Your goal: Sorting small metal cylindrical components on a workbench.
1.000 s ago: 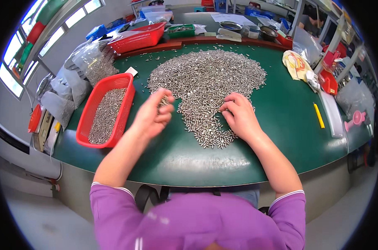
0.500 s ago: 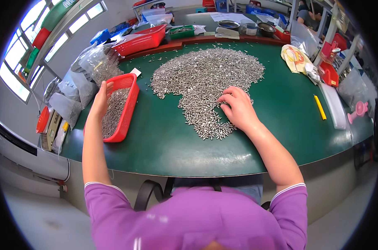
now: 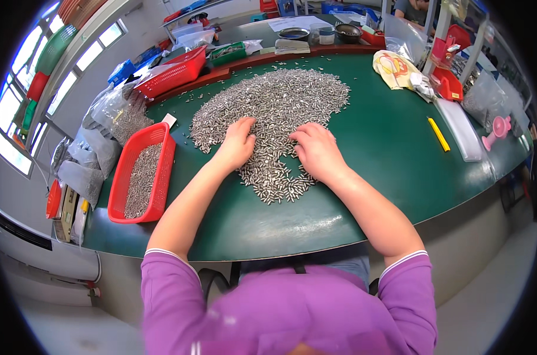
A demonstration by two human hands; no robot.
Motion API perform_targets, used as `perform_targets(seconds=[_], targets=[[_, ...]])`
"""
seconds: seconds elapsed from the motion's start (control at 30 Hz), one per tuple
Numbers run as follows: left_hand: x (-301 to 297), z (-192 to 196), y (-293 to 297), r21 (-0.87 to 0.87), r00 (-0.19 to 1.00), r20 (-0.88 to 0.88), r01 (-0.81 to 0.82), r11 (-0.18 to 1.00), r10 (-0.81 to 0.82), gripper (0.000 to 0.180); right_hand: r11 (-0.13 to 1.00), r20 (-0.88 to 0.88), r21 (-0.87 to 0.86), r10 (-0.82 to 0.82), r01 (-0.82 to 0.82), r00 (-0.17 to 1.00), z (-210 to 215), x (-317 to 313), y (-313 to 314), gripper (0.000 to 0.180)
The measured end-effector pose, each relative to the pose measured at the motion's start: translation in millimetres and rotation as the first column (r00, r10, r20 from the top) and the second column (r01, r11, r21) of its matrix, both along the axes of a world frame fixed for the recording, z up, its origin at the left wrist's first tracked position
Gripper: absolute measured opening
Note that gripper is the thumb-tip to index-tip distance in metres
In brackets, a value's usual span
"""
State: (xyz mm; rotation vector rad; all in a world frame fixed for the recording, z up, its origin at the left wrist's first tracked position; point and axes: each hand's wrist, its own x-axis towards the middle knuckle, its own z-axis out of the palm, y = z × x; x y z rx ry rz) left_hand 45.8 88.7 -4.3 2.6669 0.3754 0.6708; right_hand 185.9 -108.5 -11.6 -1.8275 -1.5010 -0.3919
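A broad heap of small silvery metal pins (image 3: 268,94) lies on the green tabletop (image 3: 386,165), with a narrower tongue of them reaching toward me. On the left edge of that tongue rests my left hand (image 3: 237,145), cupped, its fingers stretched toward the pins. Facing it from the right side, my right hand (image 3: 318,152) has bent, slightly parted fingers touching the pins. Neither hand shows a pin gripped in it. A red plastic basket (image 3: 166,171), partly filled with the same kind of pins, stands left of my left forearm.
Clear bags of small parts (image 3: 88,171) crowd the left edge. A yellow-handled cutter (image 3: 438,135), a long white tray (image 3: 460,130) and a pink stand (image 3: 497,131) lie at right. Metal bowls (image 3: 348,33) and another red basket (image 3: 173,74) stand behind. A person sits far right.
My left hand has left the red basket and come right to the pins. My right hand stays at the pins. The whole view has shifted somewhat, and the basket now shows fully.
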Motion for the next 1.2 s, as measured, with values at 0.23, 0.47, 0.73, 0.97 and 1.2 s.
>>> perform_targets(seconds=[0.23,0.47,0.73,0.97,1.2], targets=[[20.6,-10.3,-19.7,0.026,0.989,0.042,0.141,0.99,-0.142,0.036,0.983,0.033,-0.185,0.009,-0.003,0.999,-10.2,5.4,3.1,0.036],[-2.1,9.6,-69.3,-0.074,0.958,-0.049,0.278,0.958,-0.282,0.041,0.978,-0.092,-0.184,0.079,-0.095,0.993,3.1,6.2,-2.4,0.025],[-26.8,28.7,-82.0,-0.363,0.941,-0.021,0.307,0.88,-0.337,0.048,0.981,-0.067,-0.191,0.032,-0.044,0.997,8.3,5.5,-3.5,0.011],[-33.6,19.0,-75.9,-0.685,0.919,0.375,0.363,0.632,-0.121,0.019,0.988,-0.289,-0.063,0.114,-0.138,0.95,31.6,-1.5,-4.2,0.015],[-37.3,20.8,-84.0,-0.969,0.954,0.248,0.242,-0.056,-0.17,0.02,0.862,-0.723,0.192,0.448,-0.47,0.525,46.9,-24.0,-9.8,0.02]])
